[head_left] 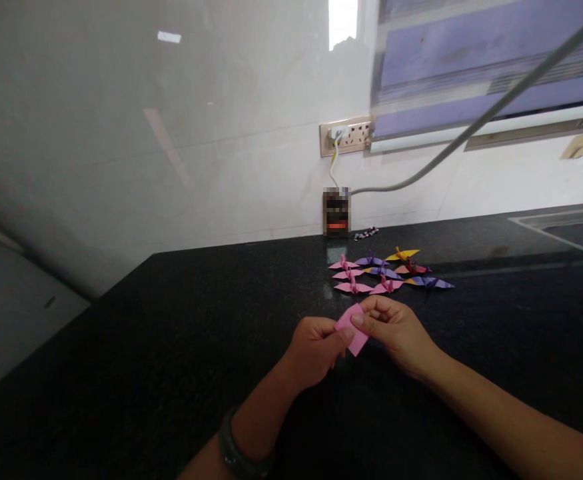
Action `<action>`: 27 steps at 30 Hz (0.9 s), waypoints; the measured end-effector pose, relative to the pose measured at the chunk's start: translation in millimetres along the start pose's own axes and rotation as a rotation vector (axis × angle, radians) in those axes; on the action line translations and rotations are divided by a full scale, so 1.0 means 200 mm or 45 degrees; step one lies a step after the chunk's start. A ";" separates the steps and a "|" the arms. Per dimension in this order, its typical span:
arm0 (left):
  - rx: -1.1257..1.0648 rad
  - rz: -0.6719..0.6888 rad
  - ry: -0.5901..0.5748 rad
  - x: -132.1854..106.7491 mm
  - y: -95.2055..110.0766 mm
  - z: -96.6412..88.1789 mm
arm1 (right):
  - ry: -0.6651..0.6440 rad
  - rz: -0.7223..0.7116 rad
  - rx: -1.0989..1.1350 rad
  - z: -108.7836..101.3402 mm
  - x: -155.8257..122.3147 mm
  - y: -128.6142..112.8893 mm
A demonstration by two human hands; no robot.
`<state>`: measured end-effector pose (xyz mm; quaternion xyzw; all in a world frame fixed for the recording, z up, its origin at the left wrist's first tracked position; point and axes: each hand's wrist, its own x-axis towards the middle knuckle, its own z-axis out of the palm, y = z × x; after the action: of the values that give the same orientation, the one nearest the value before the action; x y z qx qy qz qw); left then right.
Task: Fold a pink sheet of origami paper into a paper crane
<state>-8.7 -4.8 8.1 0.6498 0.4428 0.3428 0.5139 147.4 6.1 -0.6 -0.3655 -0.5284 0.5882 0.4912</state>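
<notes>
A small pink folded paper (352,325) is held between both hands just above the black counter (171,347). My left hand (316,347) pinches its lower left edge with closed fingers. My right hand (396,328) grips its upper right edge, thumb and fingers pressed on it. Just beyond the hands lie several finished paper cranes (386,273) in pink, purple, yellow and red, set in rows on the counter.
A small dark device (336,211) leans against the white wall, its cable running up to a wall socket (346,137). A little string of beads (366,233) lies beside it. A grey cord (471,130) crosses the window. A sink edge (566,223) shows at far right.
</notes>
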 end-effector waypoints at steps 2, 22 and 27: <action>-0.009 0.006 -0.013 0.00 0.00 0.00 | -0.011 -0.004 0.000 0.00 0.00 0.00; -0.196 0.103 0.149 0.04 -0.03 -0.01 | -0.031 -0.053 -0.212 -0.01 0.00 -0.01; -0.339 0.061 0.234 0.05 -0.04 -0.01 | -0.143 -0.047 -0.355 0.01 0.00 0.01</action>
<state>-8.3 5.3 0.8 0.5521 0.4229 0.4689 0.5445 145.5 4.9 -2.5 -0.3868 -0.6383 0.5196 0.4160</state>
